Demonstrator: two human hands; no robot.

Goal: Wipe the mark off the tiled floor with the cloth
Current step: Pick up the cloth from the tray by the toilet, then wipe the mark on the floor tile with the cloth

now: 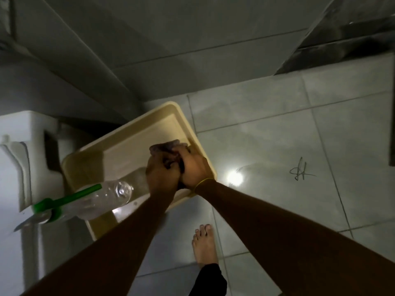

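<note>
A dark scribbled mark (301,170) sits on the pale tiled floor (277,146), to the right of a beige plastic tub (119,146). Over the tub's right side, my left hand (163,175) and my right hand (193,167) are clasped together around a dark bunched cloth (165,146). Part of the cloth pokes out above my fingers; the rest is hidden inside both fists. A thin yellow band circles my right wrist.
A clear plastic bottle with a green label (100,199) lies across the tub's near left rim. My bare foot (204,242) stands on the tiles below the tub. White fittings stand at the left, a tiled wall behind. A bright light reflection (235,178) glares beside the tub.
</note>
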